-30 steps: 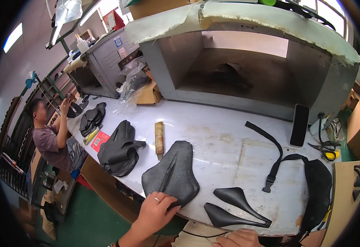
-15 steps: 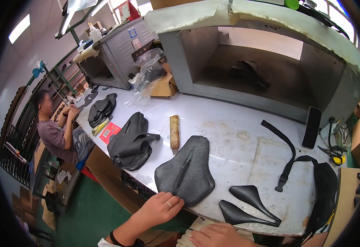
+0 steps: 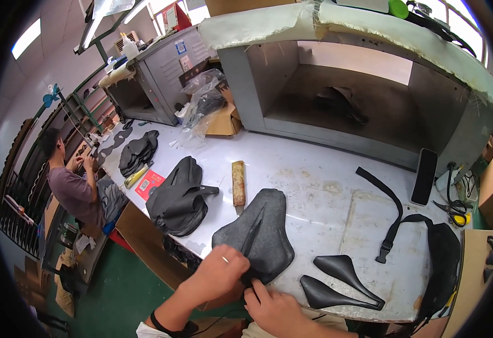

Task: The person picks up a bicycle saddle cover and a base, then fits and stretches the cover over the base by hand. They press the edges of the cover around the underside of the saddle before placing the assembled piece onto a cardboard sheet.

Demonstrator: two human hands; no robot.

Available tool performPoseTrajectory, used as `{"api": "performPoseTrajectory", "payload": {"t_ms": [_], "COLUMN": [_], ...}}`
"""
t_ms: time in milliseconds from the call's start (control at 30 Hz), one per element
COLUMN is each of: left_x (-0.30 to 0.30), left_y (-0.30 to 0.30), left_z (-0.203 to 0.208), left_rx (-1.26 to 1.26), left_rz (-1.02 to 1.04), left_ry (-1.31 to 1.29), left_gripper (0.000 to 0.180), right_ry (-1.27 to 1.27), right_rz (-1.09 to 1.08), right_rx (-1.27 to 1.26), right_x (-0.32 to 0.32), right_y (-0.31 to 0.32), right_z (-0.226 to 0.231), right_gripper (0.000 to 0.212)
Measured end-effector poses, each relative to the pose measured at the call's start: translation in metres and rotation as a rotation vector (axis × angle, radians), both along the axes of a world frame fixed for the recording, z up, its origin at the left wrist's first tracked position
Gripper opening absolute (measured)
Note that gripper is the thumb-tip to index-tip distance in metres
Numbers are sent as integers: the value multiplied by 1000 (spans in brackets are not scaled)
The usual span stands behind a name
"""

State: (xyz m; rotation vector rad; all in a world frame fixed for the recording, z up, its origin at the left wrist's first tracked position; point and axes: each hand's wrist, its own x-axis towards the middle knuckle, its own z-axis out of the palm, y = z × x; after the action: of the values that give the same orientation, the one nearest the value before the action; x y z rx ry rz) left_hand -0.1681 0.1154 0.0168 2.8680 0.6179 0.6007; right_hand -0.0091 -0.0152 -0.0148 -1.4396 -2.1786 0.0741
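A dark grey bicycle saddle cover (image 3: 263, 236), with a long groove down its middle, lies on the bench with its near edge at the bench's front. My left hand (image 3: 219, 274) is closed on the cover's near left corner, fingers curled over it. My right hand (image 3: 277, 312) is just right of it, thumb and finger closed at the near edge; the exact grip is partly hidden. Beyond the cover lies a worn, tape-wrapped knife handle (image 3: 238, 183). Two glossy black saddle-shaped halves (image 3: 339, 293) lie to the right.
Stacked grey covers (image 3: 181, 197) lie at left, beside a red card (image 3: 149, 185). A black belt bag (image 3: 442, 265), phone (image 3: 424, 176) and scissors (image 3: 455, 211) are at right. A grey metal box (image 3: 258, 84) stands behind. At far left a person (image 3: 74, 180) sits working.
My right hand has come up and left to the cover's near edge, beside my left hand. The left hand has shifted slightly up and its wrist has turned. The seated person's head has turned away.
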Motion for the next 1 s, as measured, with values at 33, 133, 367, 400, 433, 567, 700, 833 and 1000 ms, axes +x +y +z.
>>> {"api": "performPoseTrajectory", "payload": {"t_ms": [33, 133, 367, 400, 433, 567, 700, 833, 1000], "left_x": [-3, -8, -48, -45, -43, -48, -35, -35, -21], "left_y": [8, 33, 72, 64, 58, 35, 24, 17, -19], "left_z": [2, 13, 40, 40, 42, 74, 98, 140, 145], "left_rx": [-42, -367, -817, -407, -17, -406, 59, -833, -1062], "left_rz": [92, 560, 422, 673, 856, 519, 763, 99, 21], "left_ry": [-88, -483, -2007, -1618, -1186, -1507, -988, -1742, -1629], "left_gripper": [15, 20, 28, 25, 23, 33, 38, 20, 32], "right_ry": [0, -33, 28, 69, 112, 209, 187, 422, 494], "right_rz": [-5, -10, -9, 10, 30, 6, 17, -156, -111], "right_rx": [-33, -25, -135, -166, -198, -188, -411, -593, -592], "right_x": [-1, 2, 3, 6, 9, 16, 12, 21, 31], "right_y": [-1, -3, -3, -3, -1, 10, 56, 82, 69], "right_z": [0, 0, 14, 21, 26, 31, 52, 44, 43], "right_gripper": [24, 29, 43, 44, 46, 45, 82, 79, 74]}}
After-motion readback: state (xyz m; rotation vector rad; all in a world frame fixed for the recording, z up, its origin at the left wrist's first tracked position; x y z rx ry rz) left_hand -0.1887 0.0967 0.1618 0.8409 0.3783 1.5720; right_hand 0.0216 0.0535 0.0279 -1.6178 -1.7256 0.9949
